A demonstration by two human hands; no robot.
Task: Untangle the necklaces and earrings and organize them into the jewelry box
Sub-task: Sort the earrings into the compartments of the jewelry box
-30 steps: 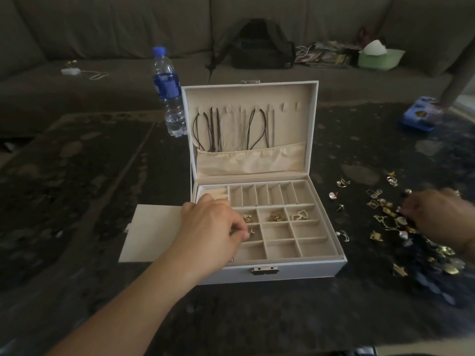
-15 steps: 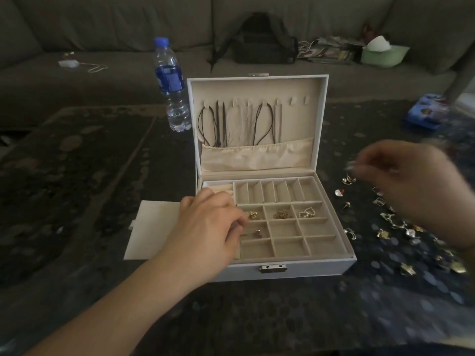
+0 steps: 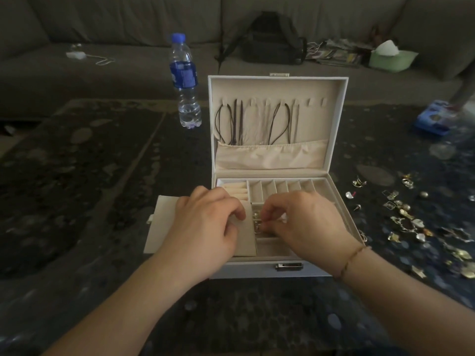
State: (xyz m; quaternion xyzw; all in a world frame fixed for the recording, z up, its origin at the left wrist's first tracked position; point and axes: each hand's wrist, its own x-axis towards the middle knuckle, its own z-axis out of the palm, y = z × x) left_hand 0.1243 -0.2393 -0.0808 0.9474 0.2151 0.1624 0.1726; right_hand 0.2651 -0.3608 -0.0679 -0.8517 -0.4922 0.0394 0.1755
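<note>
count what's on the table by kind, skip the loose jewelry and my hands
jewelry box: 1
water bottle: 1
blue box: 1
beige pad: 1
total: 4

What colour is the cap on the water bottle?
Blue. The water bottle's cap shows clearly in the head view.

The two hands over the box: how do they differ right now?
The right hand pinches a small earring above the box compartments; the left hand holds nothing that shows, fingers curled at the box's left edge. The right wrist wears a thin bracelet; the left is bare. Both hover over the open box.
</note>
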